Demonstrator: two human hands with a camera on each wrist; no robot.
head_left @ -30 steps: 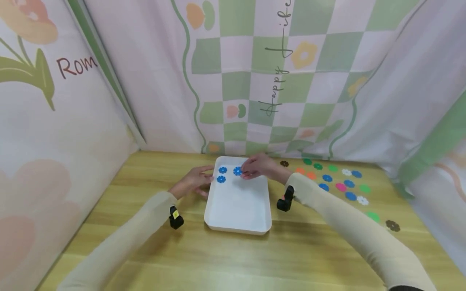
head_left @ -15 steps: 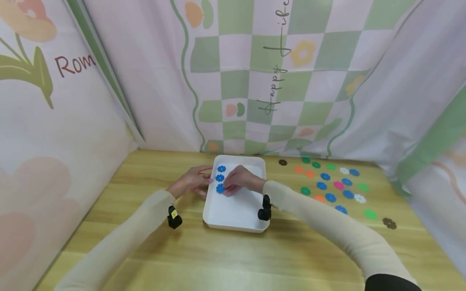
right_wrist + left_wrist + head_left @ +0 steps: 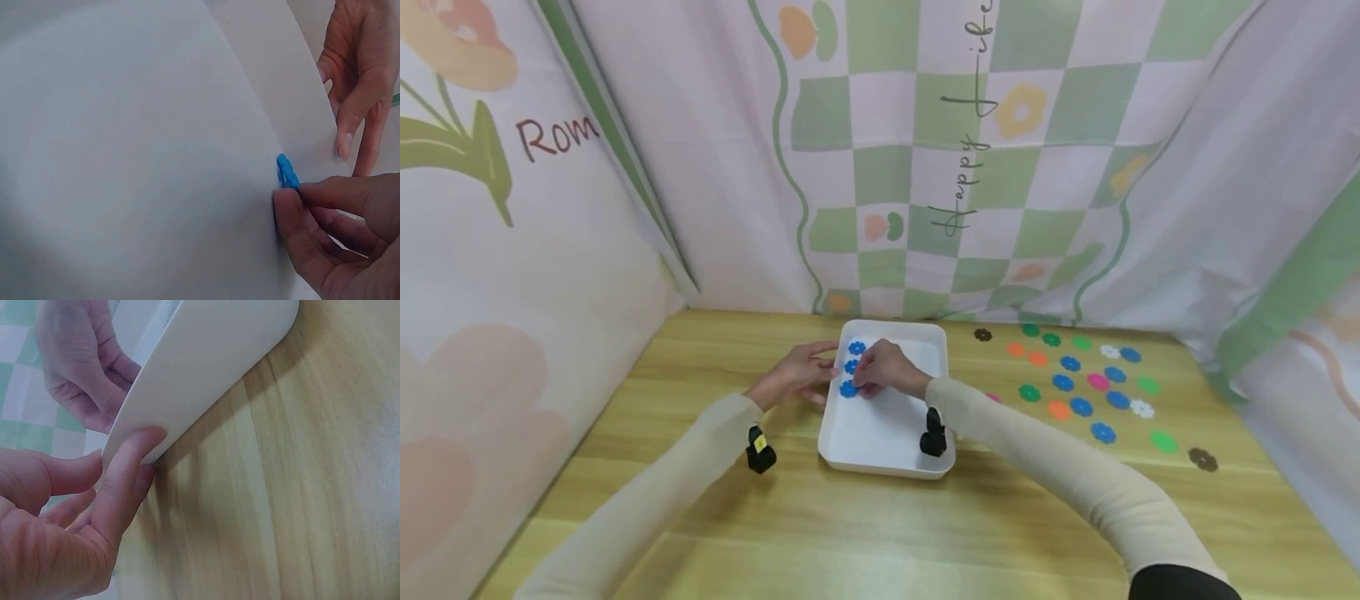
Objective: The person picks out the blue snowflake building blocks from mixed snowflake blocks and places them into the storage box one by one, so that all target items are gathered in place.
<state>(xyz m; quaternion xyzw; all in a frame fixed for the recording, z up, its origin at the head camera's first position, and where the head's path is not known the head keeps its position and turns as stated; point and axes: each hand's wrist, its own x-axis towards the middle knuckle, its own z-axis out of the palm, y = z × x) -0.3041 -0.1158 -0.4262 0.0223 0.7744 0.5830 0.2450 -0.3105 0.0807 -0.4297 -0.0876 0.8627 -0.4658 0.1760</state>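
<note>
In the head view a white tray point(image 3: 880, 446) stands on the wooden table. Three blue snowflake discs line up along its left side: a far one point(image 3: 857, 347), a middle one point(image 3: 851, 367) and a near one point(image 3: 847, 389). My right hand point(image 3: 887, 369) reaches into the tray and pinches the near disc, seen as a tilted blue disc point(image 3: 287, 172) between thumb and finger in the right wrist view. My left hand point(image 3: 793, 372) touches the tray's left wall from outside. The left wrist view shows its extended fingers point(image 3: 128, 472) against that wall, thumb at the rim.
Right of the tray, loose snowflake discs lie spread on the table point(image 3: 880, 542): blue point(image 3: 1102, 432), orange point(image 3: 1059, 409), green point(image 3: 1163, 442), pink point(image 3: 1098, 382), white point(image 3: 1142, 409) and brown point(image 3: 1202, 459). A patterned curtain point(image 3: 955, 250) hangs behind the table.
My right hand has come from the tray's far middle to its left side, carrying a blue disc to the near end of the row, then slightly further left. The left hand stays at the wall.
</note>
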